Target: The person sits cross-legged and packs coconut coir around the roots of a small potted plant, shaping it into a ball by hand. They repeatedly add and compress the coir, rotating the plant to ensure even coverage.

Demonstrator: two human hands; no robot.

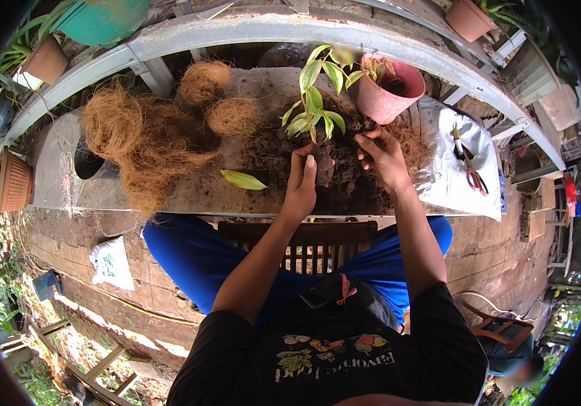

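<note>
My left hand (pixel 302 177) is closed round the base of a leafy plant (pixel 313 111), whose yellow-edged green leaves rise above the fingers. A dark clump of soil (pixel 324 172) sits beside that hand, at the plant's foot. To the right, my right hand (pixel 382 157) has its thumb and fingertips pinched together over the loose soil (pixel 358 186); what they hold, if anything, is too small to name. Just beyond it a pink pot (pixel 388 95) leans on its side with a few leaves at its mouth. One loose leaf (pixel 243 179) lies left of my left hand.
Brown coconut fibre (pixel 148 142) is heaped on the table's left, near a dark round container (pixel 89 162). On the right, pruning shears (pixel 473 172) rest on a white sack (pixel 446 162). A metal rail (pixel 250 30) runs along the back, with potted plants beyond.
</note>
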